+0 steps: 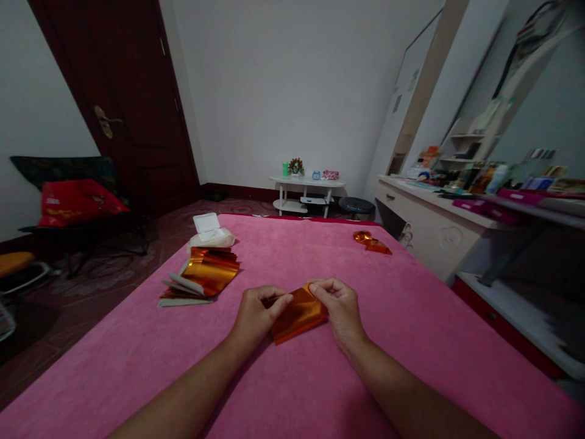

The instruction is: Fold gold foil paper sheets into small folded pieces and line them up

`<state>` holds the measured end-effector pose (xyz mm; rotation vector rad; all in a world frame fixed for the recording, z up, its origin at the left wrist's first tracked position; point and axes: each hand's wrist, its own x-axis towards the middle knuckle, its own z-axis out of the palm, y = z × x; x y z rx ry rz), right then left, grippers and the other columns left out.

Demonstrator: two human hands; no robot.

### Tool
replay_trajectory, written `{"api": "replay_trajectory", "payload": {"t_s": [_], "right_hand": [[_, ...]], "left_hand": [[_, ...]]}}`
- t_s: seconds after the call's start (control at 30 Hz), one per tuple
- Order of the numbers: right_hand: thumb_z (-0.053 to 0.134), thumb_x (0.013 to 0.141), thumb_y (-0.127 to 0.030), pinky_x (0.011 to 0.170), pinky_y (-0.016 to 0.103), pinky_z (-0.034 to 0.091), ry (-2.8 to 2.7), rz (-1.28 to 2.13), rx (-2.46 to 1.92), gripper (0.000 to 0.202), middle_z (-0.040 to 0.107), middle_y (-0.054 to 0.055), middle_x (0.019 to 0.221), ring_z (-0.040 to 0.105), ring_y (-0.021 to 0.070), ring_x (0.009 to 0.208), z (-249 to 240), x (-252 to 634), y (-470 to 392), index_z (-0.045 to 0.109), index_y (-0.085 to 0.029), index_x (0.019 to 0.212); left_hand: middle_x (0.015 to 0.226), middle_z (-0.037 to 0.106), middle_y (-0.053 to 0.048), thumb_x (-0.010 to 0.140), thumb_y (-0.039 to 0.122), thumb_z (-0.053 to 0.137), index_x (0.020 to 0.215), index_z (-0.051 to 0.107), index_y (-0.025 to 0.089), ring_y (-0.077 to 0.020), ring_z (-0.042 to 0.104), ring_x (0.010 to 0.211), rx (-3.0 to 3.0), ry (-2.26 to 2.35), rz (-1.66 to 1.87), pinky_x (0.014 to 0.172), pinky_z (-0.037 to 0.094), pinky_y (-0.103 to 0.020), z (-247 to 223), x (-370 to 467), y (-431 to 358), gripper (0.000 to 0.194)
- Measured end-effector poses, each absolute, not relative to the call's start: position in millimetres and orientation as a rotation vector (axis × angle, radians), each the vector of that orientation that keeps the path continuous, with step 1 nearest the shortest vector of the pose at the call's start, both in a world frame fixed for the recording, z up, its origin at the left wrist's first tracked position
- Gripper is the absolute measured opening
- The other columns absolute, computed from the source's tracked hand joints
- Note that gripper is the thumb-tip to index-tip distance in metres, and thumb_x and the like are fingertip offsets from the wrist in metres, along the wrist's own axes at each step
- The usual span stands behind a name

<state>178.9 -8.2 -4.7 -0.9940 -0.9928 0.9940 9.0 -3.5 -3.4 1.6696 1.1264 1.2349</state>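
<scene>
A shiny orange-gold foil sheet (299,314) is held between my two hands, just above the pink cloth (402,366). My left hand (261,311) pinches its upper left edge between thumb and fingers. At the upper right corner, my right hand (338,305) grips the foil with thumb and forefinger. Left of my hands lies a stack of gold foil sheets (212,268) with pale backing layers fanned out. On the far right of the cloth are folded gold foil pieces (372,242).
Behind the foil stack sits a white wipes pack (212,235) with its lid up. A dresser (429,213) crowded with bottles stands along the right. A low white table (306,182) and a round stool (356,205) are at the back; a chair with a red bag (80,201) is left.
</scene>
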Motion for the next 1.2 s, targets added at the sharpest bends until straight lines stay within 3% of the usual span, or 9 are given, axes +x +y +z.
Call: {"api": "replay_trajectory", "payload": {"t_s": [0.23,0.43,0.63,0.9,1.2], "right_hand": [[0.076,0.064,-0.028,0.061,0.024,0.048,-0.95,1.014,-0.991,0.014,0.072,0.002,0.076,0.063,0.0137,0.064,-6,180,-8,0.066,-0.018,0.062],[0.077,0.062,-0.025,0.068,0.026,0.051,-0.783,1.011,-0.946,0.017,0.074,0.002,0.083,0.067,0.0156,0.072,-9,188,-2,0.061,-0.018,0.06],[0.08,0.059,-0.025,0.067,0.027,0.053,-0.745,1.016,-0.947,0.022,0.074,0.003,0.08,0.068,0.0168,0.071,-9,192,-1,0.06,-0.019,0.067],[0.079,0.062,-0.029,0.065,0.028,0.054,-0.792,1.003,-0.976,0.024,0.074,0.003,0.081,0.069,0.0181,0.07,-13,193,-1,0.059,-0.019,0.071],[0.078,0.065,-0.032,0.068,0.03,0.053,-0.873,0.96,-1.037,0.023,0.074,0.003,0.083,0.068,0.0178,0.071,-21,196,1,0.061,-0.019,0.074]], "left_hand": [[0.069,0.071,-0.005,0.076,0.027,0.065,0.072,0.073,0.013,-0.0149,0.061,0.062,1.666,1.109,1.231,0.058,0.047,-0.021,-7,8,-2,0.016],[0.073,0.071,-0.005,0.07,0.024,0.07,0.08,0.073,0.013,-0.0152,0.062,0.064,1.494,1.016,1.223,0.059,0.047,-0.022,-6,6,-1,0.016],[0.06,0.066,-0.002,0.07,0.032,0.069,0.074,0.072,0.011,-0.0104,0.053,0.051,1.404,1.069,1.245,0.048,0.04,-0.019,-2,4,1,0.022],[0.061,0.066,-0.003,0.073,0.041,0.066,0.07,0.071,0.012,-0.0122,0.054,0.052,1.463,1.117,1.228,0.049,0.041,-0.02,-4,3,1,0.03],[0.061,0.067,-0.003,0.074,0.038,0.066,0.067,0.071,0.011,-0.0123,0.057,0.055,1.441,1.116,1.236,0.053,0.042,-0.021,-2,1,1,0.028]]}}
